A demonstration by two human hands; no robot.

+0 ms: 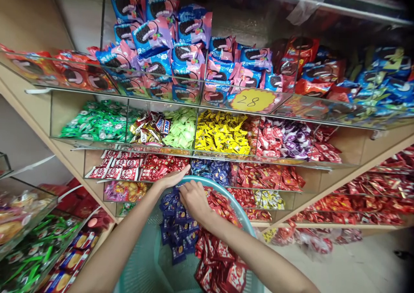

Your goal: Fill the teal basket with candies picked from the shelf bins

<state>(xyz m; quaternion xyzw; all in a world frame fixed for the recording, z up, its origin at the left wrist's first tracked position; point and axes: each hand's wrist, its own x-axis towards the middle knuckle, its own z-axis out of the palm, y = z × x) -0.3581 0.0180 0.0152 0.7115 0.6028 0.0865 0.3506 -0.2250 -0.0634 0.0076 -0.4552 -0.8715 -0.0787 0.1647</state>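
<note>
Upward opens teal basket (145, 252) | long axis unclear | left hand (174, 179), right hand (195, 200): grips unclear

You are in a sweet shop: at twelve o'clock, pale wooden shelves with clear fronts (351, 148) bear compartments of small, shiny, brightly wrapped sweets (223, 133); toward one o'clock, a yellow, scalloped paper label (254, 101) shows a handwritten "28"; at eight o'clock, clear-walled display bins (34, 223) hold more packets (30, 247).

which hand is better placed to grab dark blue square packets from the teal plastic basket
Likely the right hand: it curls at the dark blue packets; the left hand is near the far rim of the basket.
</note>
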